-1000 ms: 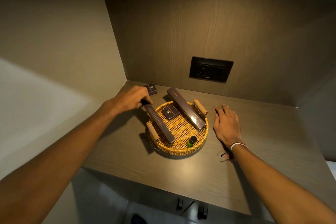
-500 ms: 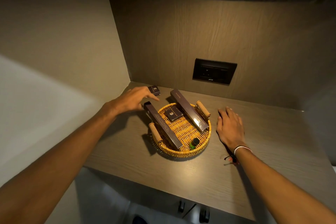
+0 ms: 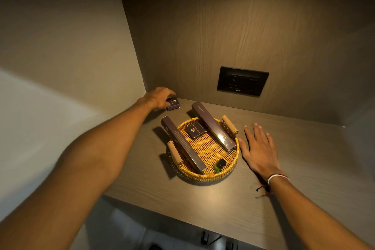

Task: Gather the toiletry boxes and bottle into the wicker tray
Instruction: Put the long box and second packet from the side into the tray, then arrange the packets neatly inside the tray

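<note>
A round wicker tray (image 3: 227,172) with two wooden handles sits on the brown shelf. Two long dark boxes lean across it: one (image 3: 182,143) on the left rim, one (image 3: 213,125) on the right. A small square dark box (image 3: 195,129) lies inside, and a small green bottle (image 3: 219,165) with a black cap stands at the front. Another small dark box (image 3: 174,103) lies on the shelf behind the tray, at the back left. My left hand (image 3: 159,97) is curled over it, fingers on its far and left edges. My right hand (image 3: 257,148) lies flat and spread beside the tray's right rim.
The shelf (image 3: 284,199) is a wooden niche with a left wall (image 3: 81,57) and a back panel bearing a black power socket (image 3: 242,81). Its front edge runs below the tray, with the floor visible beneath.
My left hand let go of the left long box, which now rests across the tray rim, and reached back to the small box in the corner. My right hand stayed flat.
</note>
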`<action>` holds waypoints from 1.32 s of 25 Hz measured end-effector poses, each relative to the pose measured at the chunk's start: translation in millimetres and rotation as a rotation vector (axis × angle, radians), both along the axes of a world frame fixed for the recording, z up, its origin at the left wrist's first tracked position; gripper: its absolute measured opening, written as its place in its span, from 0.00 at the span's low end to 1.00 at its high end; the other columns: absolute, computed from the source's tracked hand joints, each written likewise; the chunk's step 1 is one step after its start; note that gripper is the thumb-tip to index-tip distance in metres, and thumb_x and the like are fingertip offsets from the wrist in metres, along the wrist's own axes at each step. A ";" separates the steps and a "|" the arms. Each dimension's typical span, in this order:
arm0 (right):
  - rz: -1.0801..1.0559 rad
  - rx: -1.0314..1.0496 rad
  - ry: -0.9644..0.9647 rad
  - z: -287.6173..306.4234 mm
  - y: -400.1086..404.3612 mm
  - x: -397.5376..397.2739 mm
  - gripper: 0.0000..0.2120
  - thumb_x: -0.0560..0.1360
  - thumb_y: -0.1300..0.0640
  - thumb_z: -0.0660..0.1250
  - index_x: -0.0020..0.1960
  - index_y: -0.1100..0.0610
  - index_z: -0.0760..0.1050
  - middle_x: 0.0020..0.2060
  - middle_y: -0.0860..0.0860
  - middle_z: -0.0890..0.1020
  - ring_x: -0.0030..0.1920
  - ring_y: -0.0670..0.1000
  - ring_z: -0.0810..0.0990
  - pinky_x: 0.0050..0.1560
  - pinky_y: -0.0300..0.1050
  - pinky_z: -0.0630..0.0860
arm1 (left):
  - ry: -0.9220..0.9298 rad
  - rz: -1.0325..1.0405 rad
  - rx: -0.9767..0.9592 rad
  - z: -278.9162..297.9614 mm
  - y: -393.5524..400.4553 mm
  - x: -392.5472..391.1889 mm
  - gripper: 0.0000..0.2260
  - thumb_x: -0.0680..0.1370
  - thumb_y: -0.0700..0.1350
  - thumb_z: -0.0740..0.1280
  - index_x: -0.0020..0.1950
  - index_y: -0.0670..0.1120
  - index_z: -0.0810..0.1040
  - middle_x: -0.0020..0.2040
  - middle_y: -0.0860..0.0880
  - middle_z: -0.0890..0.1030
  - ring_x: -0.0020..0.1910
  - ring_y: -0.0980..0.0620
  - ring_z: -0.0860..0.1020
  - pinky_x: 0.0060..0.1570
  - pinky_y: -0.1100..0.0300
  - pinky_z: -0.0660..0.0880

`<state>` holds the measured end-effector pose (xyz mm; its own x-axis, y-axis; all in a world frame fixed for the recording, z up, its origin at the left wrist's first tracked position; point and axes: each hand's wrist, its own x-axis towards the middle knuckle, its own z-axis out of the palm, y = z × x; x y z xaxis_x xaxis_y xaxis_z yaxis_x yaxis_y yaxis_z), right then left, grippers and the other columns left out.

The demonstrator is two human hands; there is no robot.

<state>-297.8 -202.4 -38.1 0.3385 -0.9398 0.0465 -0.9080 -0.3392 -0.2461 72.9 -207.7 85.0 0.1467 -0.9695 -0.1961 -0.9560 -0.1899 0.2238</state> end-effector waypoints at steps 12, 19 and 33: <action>-0.026 -0.004 -0.022 3.7 2.8 0.9 0.30 0.83 0.39 0.47 0.82 0.50 0.55 0.82 0.55 0.54 0.82 0.55 0.51 0.81 0.56 0.49 | -0.003 0.034 -0.031 -17.9 -12.7 -12.6 0.21 0.72 0.44 0.75 0.63 0.46 0.76 0.62 0.41 0.79 0.60 0.41 0.78 0.57 0.46 0.79; -0.023 -0.007 -0.020 4.7 5.7 1.5 0.31 0.83 0.38 0.47 0.81 0.51 0.56 0.82 0.56 0.55 0.82 0.56 0.52 0.81 0.57 0.51 | 0.028 -0.090 -0.122 9.1 17.3 -29.6 0.23 0.70 0.48 0.76 0.64 0.47 0.77 0.63 0.42 0.79 0.63 0.41 0.76 0.59 0.42 0.77; -0.022 -0.019 -0.027 5.7 5.4 1.2 0.31 0.82 0.37 0.47 0.80 0.52 0.58 0.81 0.57 0.57 0.82 0.57 0.54 0.80 0.58 0.53 | -0.071 -0.163 0.086 10.2 48.5 -95.7 0.24 0.70 0.51 0.76 0.62 0.48 0.73 0.61 0.45 0.78 0.60 0.46 0.77 0.58 0.46 0.75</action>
